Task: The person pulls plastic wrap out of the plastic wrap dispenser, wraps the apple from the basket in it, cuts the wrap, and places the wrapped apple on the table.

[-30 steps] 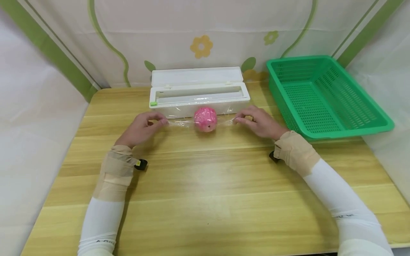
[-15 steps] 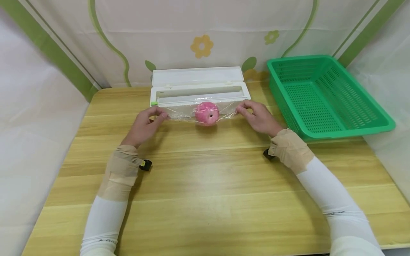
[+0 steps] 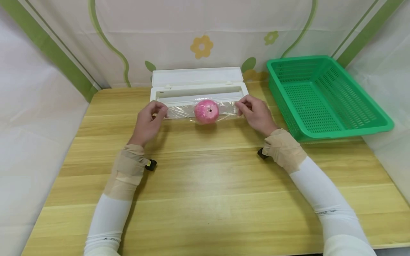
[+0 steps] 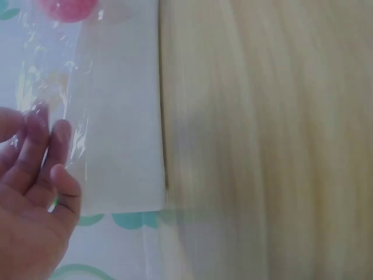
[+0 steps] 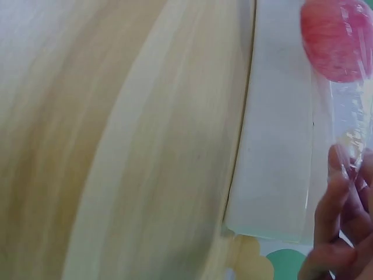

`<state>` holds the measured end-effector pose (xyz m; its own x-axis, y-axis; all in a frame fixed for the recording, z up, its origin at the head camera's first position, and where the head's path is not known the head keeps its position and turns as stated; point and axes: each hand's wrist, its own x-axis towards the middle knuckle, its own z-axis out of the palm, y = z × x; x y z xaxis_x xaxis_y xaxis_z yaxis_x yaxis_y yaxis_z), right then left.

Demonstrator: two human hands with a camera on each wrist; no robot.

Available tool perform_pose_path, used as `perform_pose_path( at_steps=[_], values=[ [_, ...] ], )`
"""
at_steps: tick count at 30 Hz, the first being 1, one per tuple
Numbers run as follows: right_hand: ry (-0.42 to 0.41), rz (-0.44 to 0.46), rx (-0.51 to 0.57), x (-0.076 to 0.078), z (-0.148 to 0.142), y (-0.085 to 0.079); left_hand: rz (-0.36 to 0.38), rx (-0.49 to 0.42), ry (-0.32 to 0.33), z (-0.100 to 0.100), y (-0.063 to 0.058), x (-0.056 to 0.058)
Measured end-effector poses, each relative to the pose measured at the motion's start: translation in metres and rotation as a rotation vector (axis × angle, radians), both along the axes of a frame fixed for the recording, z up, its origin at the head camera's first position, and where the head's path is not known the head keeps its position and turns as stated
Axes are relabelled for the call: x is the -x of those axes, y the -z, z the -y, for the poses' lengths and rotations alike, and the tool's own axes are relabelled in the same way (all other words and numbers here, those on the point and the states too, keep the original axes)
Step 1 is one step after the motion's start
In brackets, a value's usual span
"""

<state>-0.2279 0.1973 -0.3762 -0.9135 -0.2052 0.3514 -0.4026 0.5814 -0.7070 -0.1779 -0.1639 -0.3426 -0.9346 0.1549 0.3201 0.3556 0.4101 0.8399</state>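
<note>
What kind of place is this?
Maybe a curtained-off work corner: a flower-print curtain hangs behind the wood-grain table, and an open white cling-film dispenser stands on it.

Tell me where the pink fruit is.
Head view, near the middle: the fruit is in clear film between the left hand and right hand, in front of the white box.

We see a wood-grained bench (image 3: 205, 185) carrying an open white box (image 3: 198, 86) and, to the right of that box, a green basket (image 3: 312, 105).
</note>
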Motion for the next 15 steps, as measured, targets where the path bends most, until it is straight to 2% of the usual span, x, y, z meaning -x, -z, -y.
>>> perform_pose_path(
  at_steps=[6, 10, 13, 15],
  values=[
    [0.132, -0.035, -0.126, -0.004, 0.005, -0.004, -0.046, -0.023, -0.035, -0.005, 0.001, 0.0],
    [0.195, -0.038, -0.167, -0.006, 0.007, -0.006, -0.074, 0.017, -0.085, -0.002, 0.015, 0.01],
    [0.22, -0.026, -0.179, -0.006, 0.008, -0.006, -0.13, 0.075, -0.13, -0.001, 0.025, 0.018],
    [0.239, -0.019, -0.188, -0.006, 0.008, -0.006, -0.171, 0.111, -0.155, -0.004, 0.024, 0.018]
  ],
)
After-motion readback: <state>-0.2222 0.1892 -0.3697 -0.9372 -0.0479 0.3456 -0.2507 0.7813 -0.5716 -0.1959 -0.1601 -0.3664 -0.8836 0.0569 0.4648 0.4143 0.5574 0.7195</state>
